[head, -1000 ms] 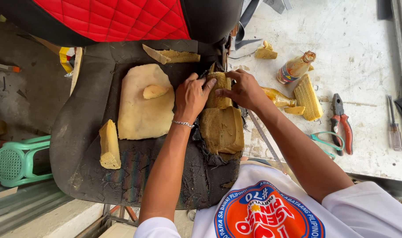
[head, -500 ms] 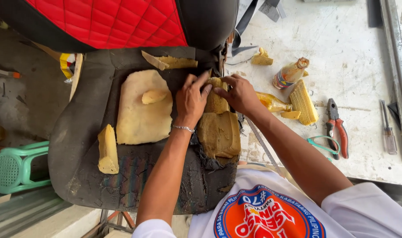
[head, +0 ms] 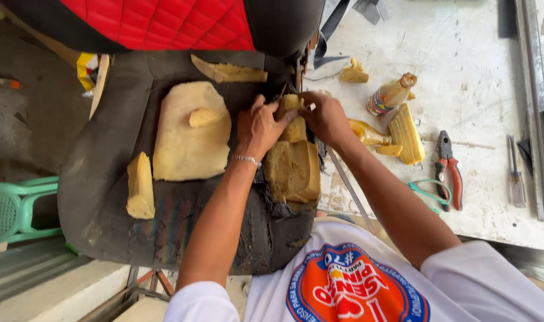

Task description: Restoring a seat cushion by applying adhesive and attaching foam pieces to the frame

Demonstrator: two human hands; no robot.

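A stripped car seat base point(head: 105, 197) of dark padding lies below me, with a red quilted backrest point(head: 164, 21) at the top. My left hand point(head: 259, 128) and my right hand point(head: 325, 116) both grip a small yellow foam block point(head: 293, 116) at the seat's right side. Just below the block sits a larger worn foam slab point(head: 293, 170). A big flat foam sheet point(head: 188, 137) with a small lump point(head: 203, 116) on it covers the seat's middle.
A foam wedge point(head: 140, 188) lies at the seat's left, a foam strip point(head: 230, 71) near the backrest. On the white floor to the right: a glue bottle point(head: 391, 94), ribbed foam point(head: 406, 134), red pliers point(head: 448, 170), green scissors point(head: 430, 191), a screwdriver point(head: 513, 173). A green stool point(head: 15, 209) stands left.
Both hands have stayed on the small foam block, shifting their grip slightly. The view has drifted a little.
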